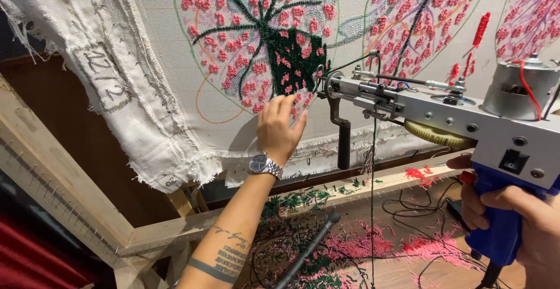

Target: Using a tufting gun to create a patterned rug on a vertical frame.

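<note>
Left hand (279, 126) flat, fingers spread, pressing stretched cloth (175, 79) by dark green yarn patch (294, 55). Right hand (519, 219) wrapped tight round tufting gun (443, 111) blue handle.

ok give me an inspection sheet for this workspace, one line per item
surface: pale backing cloth stretched on a wooden frame, frayed at its lower edge
job's things: tufted tree design in pink and dark green; tufting gun with blue grip, tip at the cloth
clutter: pink and green yarn scraps on the floor and frame rail
hands: left hand flat on the cloth below the design, watch on its wrist; right hand closed on the gun's grip
cables: dark green yarn running down from the gun; black cords on the floor
surroundings: red fabric at lower left
</note>
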